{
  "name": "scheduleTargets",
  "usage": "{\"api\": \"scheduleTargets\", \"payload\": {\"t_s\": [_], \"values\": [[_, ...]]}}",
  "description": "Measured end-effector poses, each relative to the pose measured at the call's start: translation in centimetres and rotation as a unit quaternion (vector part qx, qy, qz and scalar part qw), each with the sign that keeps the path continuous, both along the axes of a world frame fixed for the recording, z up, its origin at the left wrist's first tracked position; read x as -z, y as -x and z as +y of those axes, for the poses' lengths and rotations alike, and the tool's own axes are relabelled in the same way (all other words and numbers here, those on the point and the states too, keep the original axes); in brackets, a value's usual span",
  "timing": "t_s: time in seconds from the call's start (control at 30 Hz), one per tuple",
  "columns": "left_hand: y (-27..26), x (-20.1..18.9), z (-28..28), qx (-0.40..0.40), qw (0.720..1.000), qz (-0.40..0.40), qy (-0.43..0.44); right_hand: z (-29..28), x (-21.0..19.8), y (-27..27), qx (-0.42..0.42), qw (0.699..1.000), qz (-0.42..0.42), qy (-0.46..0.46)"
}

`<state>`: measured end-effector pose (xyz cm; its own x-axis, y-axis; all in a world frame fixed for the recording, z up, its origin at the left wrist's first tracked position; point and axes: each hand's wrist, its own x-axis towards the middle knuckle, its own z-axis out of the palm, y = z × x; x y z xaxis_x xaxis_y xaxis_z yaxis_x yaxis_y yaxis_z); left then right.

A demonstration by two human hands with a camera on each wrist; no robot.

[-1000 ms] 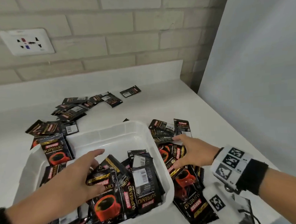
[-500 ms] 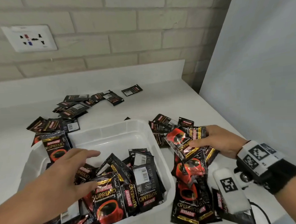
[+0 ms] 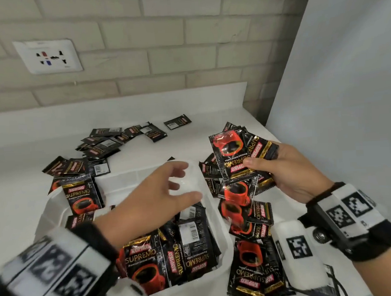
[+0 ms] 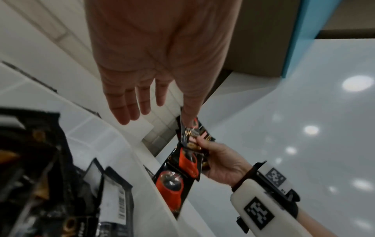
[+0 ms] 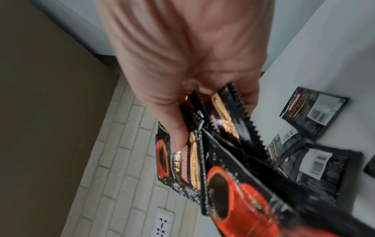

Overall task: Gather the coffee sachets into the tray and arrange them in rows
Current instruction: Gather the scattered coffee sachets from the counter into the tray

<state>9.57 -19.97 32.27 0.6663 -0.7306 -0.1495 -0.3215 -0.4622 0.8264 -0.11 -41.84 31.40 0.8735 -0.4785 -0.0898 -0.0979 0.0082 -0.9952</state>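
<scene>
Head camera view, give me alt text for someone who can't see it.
A person's right hand holds a bunch of black coffee sachets above a white counter, while the open left hand reaches over a white tray partly filled with jumbled sachets. More sachets lie scattered behind.

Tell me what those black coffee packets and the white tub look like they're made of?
The black coffee sachets look like glossy foil or plastic film: they glint, crinkle and have serrated edges. The white rectangular tray looks like thin, slightly translucent moulded plastic, with rounded corners and a soft sheen.
</scene>
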Motion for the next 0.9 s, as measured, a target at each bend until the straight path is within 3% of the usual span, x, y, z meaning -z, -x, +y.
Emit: {"api": "scheduleTargets", "payload": {"t_s": [0.2, 0.37, 0.5, 0.6, 0.8, 0.9], "values": [[1.1, 0.7, -4.8, 0.045, 0.998, 0.024, -0.019, 0.0, 0.0, 0.3, 0.023, 1.000, -0.001, -0.018], [1.6, 0.3, -7.4, 0.038, 0.985, 0.147, 0.085, 1.4, 0.7, 0.5, 0.006, 0.999, 0.003, -0.044], [1.3, 0.3, -7.4, -0.020, 0.974, 0.190, 0.123, 2.5, 0.8, 0.3, 0.022, 1.000, -0.019, 0.011], [0.9, 0.1, -6.8, -0.043, 0.966, 0.210, 0.145, 2.7, 0.2, 0.6, -0.020, 0.998, -0.030, 0.041], [0.4, 0.2, -5.7, -0.064, 0.945, 0.256, 0.194, 2.7, -0.1, 0.5, -0.006, 0.998, -0.037, 0.048], [0.4, 0.6, -5.3, -0.064, 0.940, 0.262, 0.210, 3.1, 0.1, 0.7, -0.029, 0.995, -0.018, 0.098]]}}
